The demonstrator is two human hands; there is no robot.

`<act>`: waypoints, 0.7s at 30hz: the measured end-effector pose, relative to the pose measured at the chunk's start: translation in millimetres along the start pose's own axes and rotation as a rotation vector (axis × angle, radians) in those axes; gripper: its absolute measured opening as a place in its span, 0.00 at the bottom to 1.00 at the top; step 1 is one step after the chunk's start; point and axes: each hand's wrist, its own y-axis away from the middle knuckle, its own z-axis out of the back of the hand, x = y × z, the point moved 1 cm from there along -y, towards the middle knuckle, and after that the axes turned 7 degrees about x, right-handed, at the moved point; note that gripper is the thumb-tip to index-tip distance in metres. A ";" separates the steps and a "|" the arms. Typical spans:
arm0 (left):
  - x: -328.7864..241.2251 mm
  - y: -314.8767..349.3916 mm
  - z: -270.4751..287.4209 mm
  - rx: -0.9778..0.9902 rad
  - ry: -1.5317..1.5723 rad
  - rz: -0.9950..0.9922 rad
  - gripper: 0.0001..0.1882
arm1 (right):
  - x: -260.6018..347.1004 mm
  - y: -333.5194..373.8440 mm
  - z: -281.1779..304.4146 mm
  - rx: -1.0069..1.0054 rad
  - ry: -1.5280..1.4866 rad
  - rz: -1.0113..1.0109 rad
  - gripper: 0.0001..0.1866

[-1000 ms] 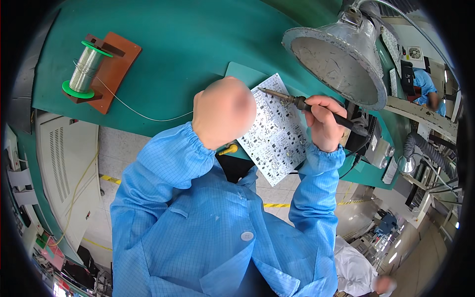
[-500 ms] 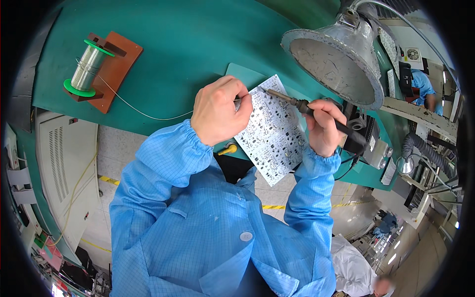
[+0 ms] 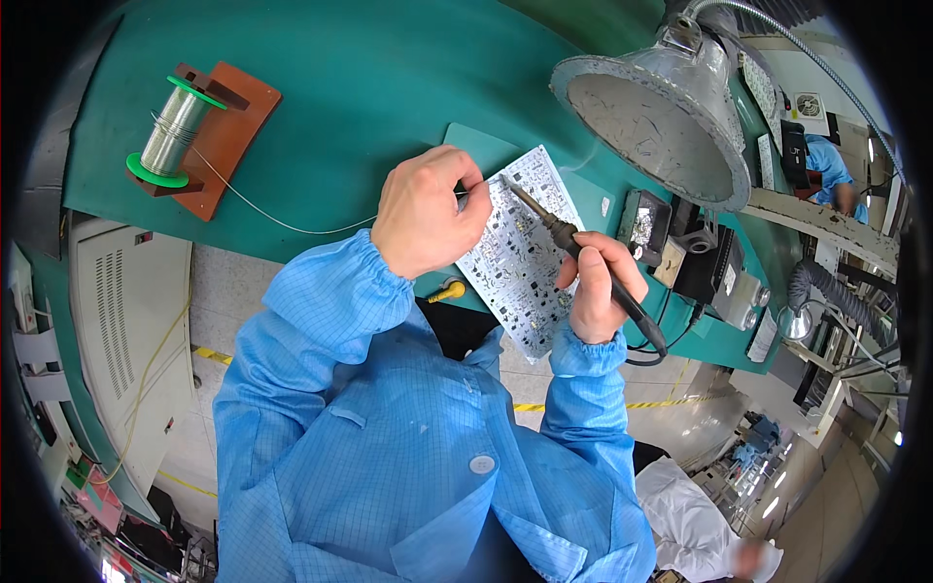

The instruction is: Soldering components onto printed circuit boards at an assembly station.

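Note:
A white circuit board [image 3: 530, 277] dotted with small dark parts lies slanted in front of me, its near corner past the table edge. My right hand [image 3: 604, 282] grips a soldering iron [image 3: 556, 228] by its dark handle; the tip points up and left at the board's upper part. Over the board's upper left edge, my left hand [image 3: 428, 209] pinches the end of the solder wire [image 3: 292, 229]. That wire runs back to a spool [image 3: 175, 131] with green flanges on a brown stand [image 3: 243, 126]. The fingers hide most of the wire's free end.
A large worn metal hood [image 3: 651, 121] overhangs the board at upper right. Below it are a small dark tray [image 3: 643, 225] and a black box [image 3: 709, 267]. A yellow plug-like piece [image 3: 447, 290] sits at the green table's [image 3: 340, 87] near edge. People are visible farther right.
My right hand has come down and left, and the iron now stands at a steeper angle, its tip slightly lower on the board. My left hand has barely shifted.

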 end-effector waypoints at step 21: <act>2.1 -4.9 2.7 0.050 0.028 0.009 0.03 | -2.0 16.5 -3.4 -0.065 -0.013 0.050 0.11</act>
